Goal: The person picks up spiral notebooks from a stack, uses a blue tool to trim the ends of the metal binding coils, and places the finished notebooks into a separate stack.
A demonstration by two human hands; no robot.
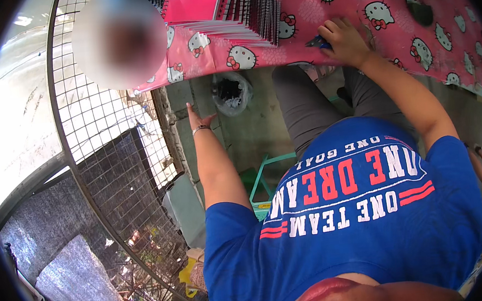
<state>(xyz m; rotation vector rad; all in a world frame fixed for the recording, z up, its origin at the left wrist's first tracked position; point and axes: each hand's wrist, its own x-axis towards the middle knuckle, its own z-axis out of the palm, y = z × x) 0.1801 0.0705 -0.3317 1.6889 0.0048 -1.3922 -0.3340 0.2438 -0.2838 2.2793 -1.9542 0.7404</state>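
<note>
Head view, one item in hand.

Item: small dark blue object (318, 43), at the near edge of the table (444, 72), on the pink patterned cloth (396, 31). Mostly hidden; its kind cannot be told. Judged light and rigid, likely to slide on the cloth. Best taken by pinching the exposed end at the table edge.

Right hand (346, 43): palm down on the cloth, fingers curled over the blue object and touching it; whether they actually grip it cannot be told.

Left hand (198, 119): stretched out low toward the concrete ledge (180, 98), fingers straight and together, holding nothing; bracelet (200, 130) at the wrist.

Nearby: stack of spiral notebooks (241, 12), pink covers, left of the right hand, well apart; judged floppy, pages loose-edged. Bin with bag liner (231, 93) below the table. Wire mesh fence (117, 160) at left.
</note>
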